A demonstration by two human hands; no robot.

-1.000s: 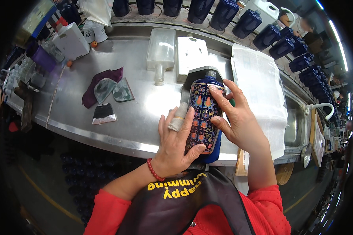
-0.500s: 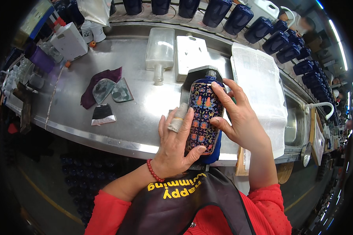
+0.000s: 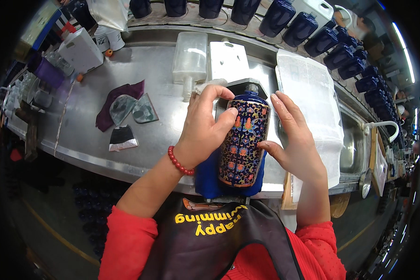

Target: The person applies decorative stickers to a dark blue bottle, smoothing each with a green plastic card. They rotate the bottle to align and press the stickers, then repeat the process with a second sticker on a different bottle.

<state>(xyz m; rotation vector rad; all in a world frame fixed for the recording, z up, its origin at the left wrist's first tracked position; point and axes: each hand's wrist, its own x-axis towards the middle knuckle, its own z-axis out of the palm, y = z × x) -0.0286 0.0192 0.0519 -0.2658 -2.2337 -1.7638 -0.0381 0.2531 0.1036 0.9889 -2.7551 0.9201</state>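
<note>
And here's the broad, shiny stainless-steel counter [image 3: 165, 140], spreading under the fingers [image 3: 284, 109] and far off to their left, its bright front edge bowing in the lens! Beyond the fingers, a grey track of jointed plates [image 3: 157, 14] sweeps across and bends away rightward. Over to their right, a square steel sink [image 3: 352, 156], with a curved white tap [image 3: 382, 124] arching beside it. High and far right, a long white strip light [image 3: 405, 49] blazes! Down below left, dim grey floor [image 3: 63, 210], crossed by a yellow painted line [image 3: 51, 226].
</note>
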